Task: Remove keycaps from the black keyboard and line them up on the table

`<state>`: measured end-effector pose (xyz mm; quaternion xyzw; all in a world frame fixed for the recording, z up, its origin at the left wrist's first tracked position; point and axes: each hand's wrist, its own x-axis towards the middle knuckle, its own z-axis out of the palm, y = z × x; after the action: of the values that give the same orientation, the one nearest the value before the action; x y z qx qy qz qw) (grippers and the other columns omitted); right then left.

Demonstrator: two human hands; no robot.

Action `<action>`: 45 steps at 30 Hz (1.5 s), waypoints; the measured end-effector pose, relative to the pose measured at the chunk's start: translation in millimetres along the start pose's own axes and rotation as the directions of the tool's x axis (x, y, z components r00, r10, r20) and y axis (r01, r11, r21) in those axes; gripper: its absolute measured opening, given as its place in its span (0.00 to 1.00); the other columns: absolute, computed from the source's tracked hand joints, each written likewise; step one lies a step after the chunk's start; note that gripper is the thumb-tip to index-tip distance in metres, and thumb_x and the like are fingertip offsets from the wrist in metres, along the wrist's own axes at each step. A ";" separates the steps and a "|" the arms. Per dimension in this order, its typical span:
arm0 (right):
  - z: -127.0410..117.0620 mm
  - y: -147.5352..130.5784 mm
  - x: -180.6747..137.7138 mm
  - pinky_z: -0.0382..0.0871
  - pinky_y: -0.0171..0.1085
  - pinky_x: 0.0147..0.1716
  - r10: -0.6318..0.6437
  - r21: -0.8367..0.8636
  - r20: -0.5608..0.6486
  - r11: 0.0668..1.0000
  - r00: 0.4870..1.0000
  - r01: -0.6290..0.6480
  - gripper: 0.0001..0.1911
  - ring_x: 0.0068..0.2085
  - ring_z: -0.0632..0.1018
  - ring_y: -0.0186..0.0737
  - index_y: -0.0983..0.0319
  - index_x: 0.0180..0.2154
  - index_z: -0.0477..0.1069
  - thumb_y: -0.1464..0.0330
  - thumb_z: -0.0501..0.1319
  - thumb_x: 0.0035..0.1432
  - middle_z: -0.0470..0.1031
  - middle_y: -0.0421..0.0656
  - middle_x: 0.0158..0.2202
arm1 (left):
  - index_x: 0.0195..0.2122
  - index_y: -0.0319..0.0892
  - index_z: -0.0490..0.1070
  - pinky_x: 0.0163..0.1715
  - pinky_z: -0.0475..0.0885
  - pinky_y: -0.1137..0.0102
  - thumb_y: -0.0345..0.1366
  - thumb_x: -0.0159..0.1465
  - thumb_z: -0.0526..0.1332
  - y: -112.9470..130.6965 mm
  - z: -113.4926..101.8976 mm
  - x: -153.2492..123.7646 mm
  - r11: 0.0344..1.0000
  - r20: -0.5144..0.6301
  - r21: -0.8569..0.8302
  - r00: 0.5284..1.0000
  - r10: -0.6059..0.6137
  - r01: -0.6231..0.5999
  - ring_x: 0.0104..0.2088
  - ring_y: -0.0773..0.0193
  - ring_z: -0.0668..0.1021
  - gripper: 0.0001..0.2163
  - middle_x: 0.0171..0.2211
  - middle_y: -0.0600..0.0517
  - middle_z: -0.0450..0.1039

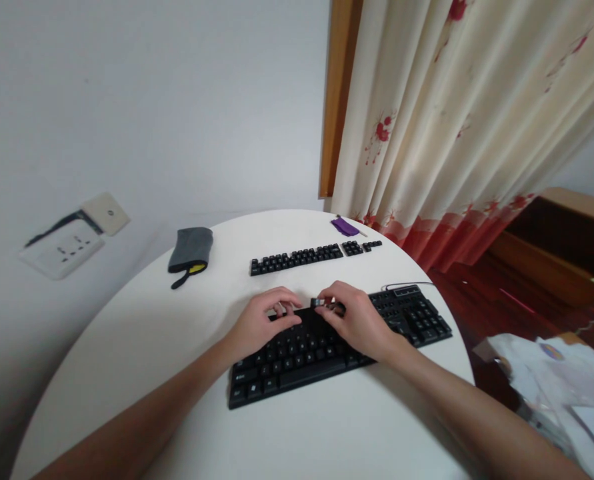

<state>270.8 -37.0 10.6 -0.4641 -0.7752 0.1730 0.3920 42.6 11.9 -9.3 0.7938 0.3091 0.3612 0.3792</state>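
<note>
A black keyboard [304,363] lies on the white round table [187,413], and its upper key rows look partly bare. Over its top edge, my right hand [354,313] pinches a small black keycap [315,303] between thumb and fingers. Just left of it, my left hand [267,320] hovers above the upper left keys. Its thumb and fingers are apart and hold nothing that I can see. Behind the keyboard, loose black keycaps [297,259] stand in rows, with smaller groups at their right end.
A grey cloth pouch [191,247] with a yellow patch sits at the table's left. Near the back right edge lies a purple cloth item [345,227]. The keyboard's cable [409,285] runs off its back right. A floral curtain [427,120] hangs beyond; plastic bags [551,380] lie at right.
</note>
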 end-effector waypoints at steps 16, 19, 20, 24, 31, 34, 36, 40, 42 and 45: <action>-108.1 197.0 57.3 0.66 0.32 0.32 0.452 -0.493 -0.115 0.747 0.884 -0.446 0.07 0.34 0.80 0.43 0.67 0.34 0.82 0.71 0.66 0.54 0.82 0.48 0.31 | 0.33 0.39 0.76 0.36 0.71 0.72 0.39 0.71 0.52 2.3 -3.2 -0.3 0.995 0.146 0.076 0.987 -0.073 0.063 0.32 0.66 0.78 0.16 0.30 0.51 0.78; -106.5 205.9 58.3 0.67 0.31 0.34 0.471 -0.502 -0.141 0.724 0.871 -0.473 0.10 0.37 0.81 0.45 0.67 0.38 0.81 0.69 0.66 0.55 0.82 0.50 0.34 | 0.33 0.39 0.76 0.35 0.71 0.72 0.39 0.72 0.51 1.3 -3.4 -0.5 0.996 0.158 0.054 0.984 -0.081 0.073 0.32 0.65 0.78 0.17 0.31 0.50 0.78; -106.2 208.1 58.2 0.67 0.32 0.34 0.477 -0.503 -0.152 0.717 0.865 -0.483 0.11 0.37 0.81 0.45 0.67 0.38 0.81 0.69 0.66 0.55 0.82 0.51 0.34 | 0.33 0.39 0.76 0.35 0.71 0.72 0.39 0.72 0.50 0.7 -3.5 -0.5 0.996 0.163 0.051 0.983 -0.080 0.073 0.32 0.65 0.78 0.17 0.31 0.50 0.78; -104.2 214.7 56.6 0.67 0.32 0.33 0.500 -0.498 -0.167 0.701 0.850 -0.510 0.09 0.36 0.81 0.45 0.66 0.35 0.81 0.68 0.66 0.54 0.82 0.51 0.33 | 0.33 0.39 0.76 0.35 0.70 0.72 0.39 0.72 0.50 -1.3 -4.0 -0.7 0.997 0.190 0.054 0.979 -0.071 0.062 0.33 0.66 0.78 0.17 0.31 0.50 0.77; -98.5 221.5 64.5 0.68 0.32 0.34 0.508 -0.484 -0.178 0.701 0.843 -0.524 0.08 0.37 0.82 0.45 0.66 0.35 0.81 0.68 0.66 0.54 0.82 0.50 0.34 | 0.34 0.40 0.76 0.37 0.70 0.72 0.39 0.72 0.50 0.2 -3.6 -1.2 0.996 0.203 0.082 0.977 -0.060 0.044 0.33 0.66 0.78 0.17 0.31 0.51 0.77; -96.4 223.8 69.7 0.69 0.32 0.35 0.513 -0.478 -0.175 0.702 0.840 -0.528 0.08 0.38 0.82 0.45 0.66 0.36 0.81 0.69 0.66 0.54 0.82 0.50 0.34 | 0.33 0.40 0.76 0.36 0.70 0.72 0.39 0.73 0.50 0.2 -3.6 -1.1 0.995 0.206 0.089 0.977 -0.057 0.039 0.33 0.65 0.78 0.18 0.31 0.50 0.77; -95.1 225.3 71.8 0.69 0.32 0.35 0.513 -0.475 -0.172 0.705 0.841 -0.527 0.08 0.38 0.82 0.45 0.66 0.36 0.81 0.70 0.65 0.54 0.82 0.50 0.35 | 0.33 0.40 0.76 0.36 0.70 0.72 0.39 0.72 0.50 0.2 -3.6 -0.9 0.995 0.207 0.089 0.976 -0.059 0.041 0.33 0.65 0.78 0.18 0.31 0.50 0.77; -93.2 228.1 73.5 0.69 0.32 0.36 0.511 -0.467 -0.164 0.713 0.844 -0.523 0.08 0.38 0.81 0.44 0.66 0.36 0.81 0.70 0.65 0.54 0.82 0.50 0.35 | 0.34 0.40 0.76 0.37 0.70 0.72 0.39 0.73 0.50 0.7 -3.3 -0.8 0.995 0.213 0.092 0.975 -0.064 0.045 0.33 0.65 0.78 0.18 0.31 0.50 0.77; -92.7 228.9 73.9 0.69 0.32 0.37 0.511 -0.462 -0.165 0.716 0.844 -0.524 0.08 0.38 0.81 0.44 0.66 0.36 0.81 0.71 0.65 0.54 0.82 0.50 0.35 | 0.33 0.40 0.76 0.37 0.70 0.72 0.39 0.73 0.50 0.9 -3.1 -0.9 0.995 0.213 0.093 0.975 -0.058 0.039 0.33 0.65 0.78 0.18 0.31 0.50 0.77; -92.6 229.1 74.3 0.69 0.32 0.38 0.509 -0.455 -0.165 0.721 0.845 -0.523 0.09 0.38 0.81 0.44 0.66 0.37 0.82 0.71 0.65 0.54 0.82 0.50 0.35 | 0.33 0.40 0.76 0.37 0.70 0.72 0.39 0.73 0.49 0.6 -2.8 -0.8 0.996 0.217 0.084 0.975 -0.048 0.031 0.33 0.66 0.77 0.18 0.31 0.51 0.77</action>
<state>456.3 134.3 -42.4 -0.7464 -0.6274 0.0695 0.2108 40.1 12.1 -7.8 0.8369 0.2955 0.2516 0.3859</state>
